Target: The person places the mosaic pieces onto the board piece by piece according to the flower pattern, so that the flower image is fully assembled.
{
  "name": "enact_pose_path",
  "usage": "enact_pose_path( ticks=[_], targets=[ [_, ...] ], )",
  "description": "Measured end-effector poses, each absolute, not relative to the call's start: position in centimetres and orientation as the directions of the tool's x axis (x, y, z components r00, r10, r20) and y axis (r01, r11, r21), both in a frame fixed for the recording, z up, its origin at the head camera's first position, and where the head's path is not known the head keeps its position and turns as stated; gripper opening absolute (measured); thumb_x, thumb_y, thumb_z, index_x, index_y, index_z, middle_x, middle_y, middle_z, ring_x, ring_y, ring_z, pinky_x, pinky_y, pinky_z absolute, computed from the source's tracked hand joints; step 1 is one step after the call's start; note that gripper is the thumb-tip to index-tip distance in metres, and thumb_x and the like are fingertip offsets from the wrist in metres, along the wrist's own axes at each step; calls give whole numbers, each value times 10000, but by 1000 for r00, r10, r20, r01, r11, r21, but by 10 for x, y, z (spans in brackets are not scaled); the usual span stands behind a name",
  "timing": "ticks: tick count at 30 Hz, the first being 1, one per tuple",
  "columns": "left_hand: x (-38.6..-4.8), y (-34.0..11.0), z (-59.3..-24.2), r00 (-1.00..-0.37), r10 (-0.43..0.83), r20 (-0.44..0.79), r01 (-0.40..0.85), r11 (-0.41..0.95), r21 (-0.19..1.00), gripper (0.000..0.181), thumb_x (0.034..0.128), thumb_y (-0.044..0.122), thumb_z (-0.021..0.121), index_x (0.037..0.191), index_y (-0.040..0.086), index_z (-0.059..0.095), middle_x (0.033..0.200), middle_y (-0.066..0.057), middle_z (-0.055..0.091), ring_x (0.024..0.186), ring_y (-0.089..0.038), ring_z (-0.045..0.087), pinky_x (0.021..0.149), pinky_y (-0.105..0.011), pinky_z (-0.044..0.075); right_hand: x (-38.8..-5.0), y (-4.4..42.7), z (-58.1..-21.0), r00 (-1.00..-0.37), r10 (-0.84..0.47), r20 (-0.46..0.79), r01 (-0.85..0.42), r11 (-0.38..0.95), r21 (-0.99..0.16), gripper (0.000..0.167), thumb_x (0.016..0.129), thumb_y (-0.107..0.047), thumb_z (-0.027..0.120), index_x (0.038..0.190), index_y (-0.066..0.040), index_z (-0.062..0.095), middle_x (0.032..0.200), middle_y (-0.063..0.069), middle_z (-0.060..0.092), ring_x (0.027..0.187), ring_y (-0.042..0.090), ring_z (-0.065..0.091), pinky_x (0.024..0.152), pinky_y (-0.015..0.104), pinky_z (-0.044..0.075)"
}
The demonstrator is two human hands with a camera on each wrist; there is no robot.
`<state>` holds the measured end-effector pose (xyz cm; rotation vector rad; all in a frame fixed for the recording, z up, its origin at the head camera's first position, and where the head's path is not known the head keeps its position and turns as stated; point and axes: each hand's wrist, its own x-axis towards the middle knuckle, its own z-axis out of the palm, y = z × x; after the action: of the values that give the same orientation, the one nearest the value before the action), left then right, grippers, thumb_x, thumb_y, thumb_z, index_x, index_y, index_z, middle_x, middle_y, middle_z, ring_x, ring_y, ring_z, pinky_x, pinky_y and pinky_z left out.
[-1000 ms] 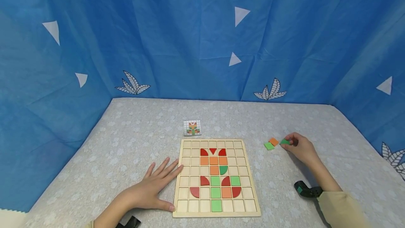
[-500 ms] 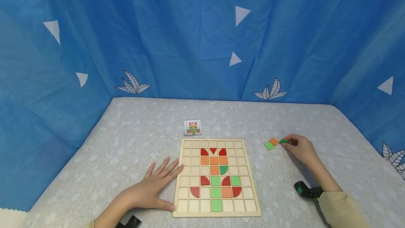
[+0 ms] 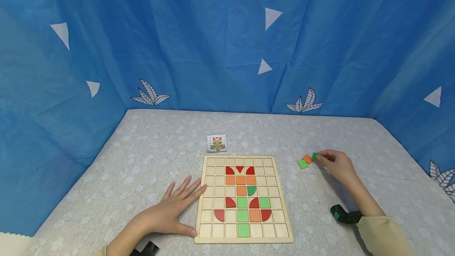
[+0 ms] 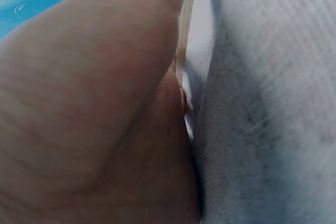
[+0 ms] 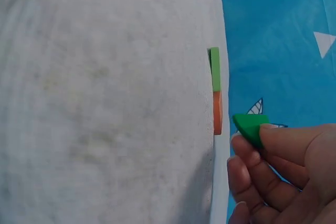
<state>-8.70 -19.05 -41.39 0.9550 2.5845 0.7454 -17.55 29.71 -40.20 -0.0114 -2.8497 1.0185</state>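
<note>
My right hand (image 3: 337,167) pinches a dark green tile (image 5: 249,125) between thumb and fingers, raised off the table in the right wrist view. The tile has a curved edge, like the quarter-circle pieces on the board. Beside it lie an orange square tile (image 3: 307,159) and a light green square tile (image 3: 303,164). My left hand (image 3: 167,214) lies with its fingers spread, fingertips and thumb touching the left edge of a wooden grid board (image 3: 205,231). Red, orange and green tiles fill several of the board's cells. In the left wrist view, skin and the tablecloth fill most of the picture.
A small printed card (image 3: 216,143) with a coloured grid pattern lies behind the board. A pale patterned cloth (image 3: 156,141) covers the table. Blue curtains (image 3: 199,42) with white shapes hang at the back and both sides. Each wrist carries a black device (image 3: 345,214).
My right fingers have turned and tilted the dark green tile, shifting it slightly left and away from me. My left hand and the board have stayed in place.
</note>
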Motion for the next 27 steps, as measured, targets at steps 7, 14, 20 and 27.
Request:
enact_pose_path(
  ticks=[7,14,20,27],
  targets=[
    [-87,-190,-413,-740,666,-93,515,651,558,1029,731,653,639,1516,178,171,1558,-47,59,1388,-331,-54,984,-652,-80,-170,284,-394,-985,57,162,-66,747,-662,250,931,-154,594,1050,57,656,938,175,663,844,310,608,596,371,487],
    [-87,-190,-412,-742,663,-95,514,655,554,1035,726,660,636,1516,180,171,1558,-45,56,1387,-332,-53,984,-652,-82,-164,262,-385,-990,-43,136,-130,665,-735,173,927,-93,594,1022,50,611,858,121,673,775,259,623,587,318,476],
    [-87,-190,-413,-741,665,-92,518,654,551,1035,727,663,632,1516,183,168,1558,-44,59,1388,-331,-53,984,-651,-82,-156,236,-380,-983,-153,101,-167,519,-838,136,938,-30,557,1029,71,548,940,182,677,822,270,621,703,352,507],
    [-88,-190,-414,-747,659,-93,512,659,551,1041,720,670,634,1517,190,166,1558,-36,52,1388,-323,-58,988,-642,-88,-148,206,-381,-947,-306,96,-211,371,-904,245,966,-32,501,1203,25,527,959,150,686,823,278,627,777,370,487]
  ],
)
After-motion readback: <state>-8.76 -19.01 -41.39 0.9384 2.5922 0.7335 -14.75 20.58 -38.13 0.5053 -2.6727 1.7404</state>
